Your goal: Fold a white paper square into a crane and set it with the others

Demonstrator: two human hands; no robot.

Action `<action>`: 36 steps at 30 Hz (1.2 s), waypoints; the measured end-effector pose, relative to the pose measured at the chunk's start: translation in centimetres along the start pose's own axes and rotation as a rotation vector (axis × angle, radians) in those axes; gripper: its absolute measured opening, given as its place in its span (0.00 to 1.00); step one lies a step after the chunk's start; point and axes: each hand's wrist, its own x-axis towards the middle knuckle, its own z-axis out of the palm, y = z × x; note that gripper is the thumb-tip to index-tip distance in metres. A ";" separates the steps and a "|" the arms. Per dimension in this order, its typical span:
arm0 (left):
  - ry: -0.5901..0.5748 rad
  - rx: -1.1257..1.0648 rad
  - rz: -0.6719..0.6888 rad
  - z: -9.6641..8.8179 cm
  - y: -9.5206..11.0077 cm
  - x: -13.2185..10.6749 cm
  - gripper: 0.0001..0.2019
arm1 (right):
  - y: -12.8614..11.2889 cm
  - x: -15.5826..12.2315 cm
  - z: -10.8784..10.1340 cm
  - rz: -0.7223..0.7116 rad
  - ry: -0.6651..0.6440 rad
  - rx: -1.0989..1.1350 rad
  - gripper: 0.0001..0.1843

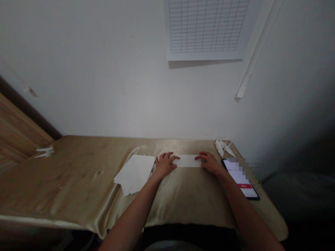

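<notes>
A white strip of folded paper lies flat on the gold cloth between my two hands. My left hand rests at its left end with the fingers spread, thumb and forefinger on the paper. At the right end, my right hand touches the paper with its fingers apart and curved. Just left of my left hand sits a stack of white paper sheets, its edges uneven.
Folded white paper shapes stand at the back right, and another paper piece lies far left. A phone with a lit screen lies right of my right arm. The gold-clothed table meets a wall holding a gridded sheet.
</notes>
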 end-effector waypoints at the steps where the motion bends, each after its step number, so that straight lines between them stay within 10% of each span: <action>1: 0.002 -0.001 0.011 0.1 -0.3 0.1 0.24 | 0.2 0.0 0.1 -0.005 0.008 0.005 0.31; 11: 0.041 0.015 -0.008 0.0 0.2 0.0 0.20 | -0.9 -0.7 0.6 -0.009 0.108 -0.008 0.18; 21: 0.229 0.043 -0.071 2.9 2.8 -0.3 0.30 | -3.2 -1.3 2.4 0.051 0.216 -0.182 0.25; 36: 0.189 0.069 -0.143 2.9 4.5 -0.2 0.35 | -4.4 -1.0 2.6 0.144 0.198 -0.155 0.28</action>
